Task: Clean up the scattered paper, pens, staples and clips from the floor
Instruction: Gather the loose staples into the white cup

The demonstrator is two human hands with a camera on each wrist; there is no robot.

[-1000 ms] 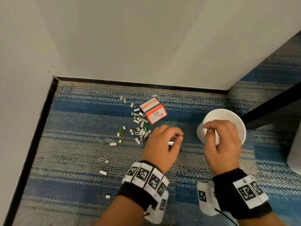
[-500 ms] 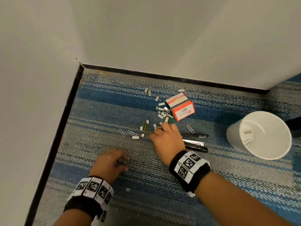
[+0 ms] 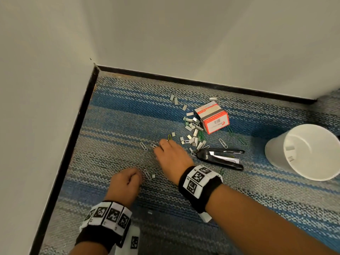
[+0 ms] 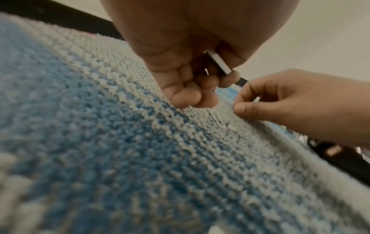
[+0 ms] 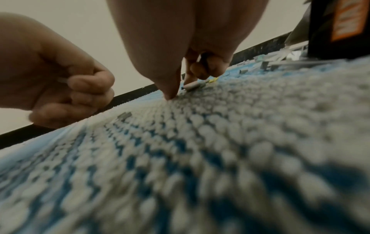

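rough looped carpet [image 3: 117, 129], shiny metal paper clips [image 3: 143, 146], glossy black stapler [image 3: 219, 157], matt white cup [image 3: 276, 153].

Two hands [image 3: 127, 183] worked the carpet. One cup [image 3: 276, 155] at three o'clock, one stapler [image 3: 219, 157], one staple box [image 3: 214, 117]; clips [image 3: 143, 146] and staples [image 3: 189, 128] too many to count.

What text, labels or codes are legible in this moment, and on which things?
Staple box: barcode, red logo and print, too small to read.
Wristbands: black-and-white square marker codes, no words.
Orange label on the box, right wrist view: blurred.
No text reads clearly.
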